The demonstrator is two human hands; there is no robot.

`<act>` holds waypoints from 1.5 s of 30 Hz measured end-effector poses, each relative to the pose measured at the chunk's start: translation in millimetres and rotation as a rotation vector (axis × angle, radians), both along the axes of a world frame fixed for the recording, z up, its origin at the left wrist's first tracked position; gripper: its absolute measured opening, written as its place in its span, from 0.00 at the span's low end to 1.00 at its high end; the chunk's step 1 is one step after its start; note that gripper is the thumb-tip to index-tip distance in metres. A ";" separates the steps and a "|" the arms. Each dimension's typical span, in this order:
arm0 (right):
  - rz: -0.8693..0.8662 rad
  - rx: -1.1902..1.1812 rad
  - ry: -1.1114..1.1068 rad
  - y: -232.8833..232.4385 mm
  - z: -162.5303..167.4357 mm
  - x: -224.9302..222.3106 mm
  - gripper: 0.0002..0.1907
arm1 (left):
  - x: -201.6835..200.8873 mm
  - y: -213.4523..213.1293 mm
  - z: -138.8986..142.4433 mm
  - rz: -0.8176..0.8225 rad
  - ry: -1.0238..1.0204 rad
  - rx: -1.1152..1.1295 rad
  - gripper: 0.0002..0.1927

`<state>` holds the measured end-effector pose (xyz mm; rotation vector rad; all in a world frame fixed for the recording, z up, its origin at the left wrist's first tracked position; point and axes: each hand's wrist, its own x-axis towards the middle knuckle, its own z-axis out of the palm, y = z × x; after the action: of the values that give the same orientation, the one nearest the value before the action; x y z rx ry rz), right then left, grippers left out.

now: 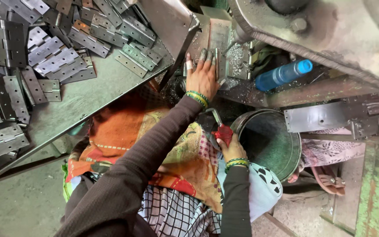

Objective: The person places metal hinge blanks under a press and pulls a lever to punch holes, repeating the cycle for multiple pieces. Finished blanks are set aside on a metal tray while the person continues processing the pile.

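The left hand [202, 77] is laid spread on a metal plate [221, 61] beside the table [97, 94] edge; a red-handled tool [221, 130] is gripped by the right hand [232, 148] near the bucket [270, 140] rim.

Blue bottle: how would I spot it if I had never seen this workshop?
Start at the big grey machine across the top right. Just under its edge, on the rusty ledge right of the left hand, the blue bottle lies on its side. It is the only bright blue, see-through thing among dull metal parts.
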<state>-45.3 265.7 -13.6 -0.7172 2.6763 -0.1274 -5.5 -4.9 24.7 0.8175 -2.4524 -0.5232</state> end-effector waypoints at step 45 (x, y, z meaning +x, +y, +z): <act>0.086 0.106 0.087 4.4 22.5 -22.9 0.34 | 6.9 0.3 -9.5 0.012 0.064 -0.038 0.27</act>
<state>-68.3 270.0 8.9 -0.8204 2.7050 0.0684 1.4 -4.7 15.2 0.7882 -2.3904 -0.4893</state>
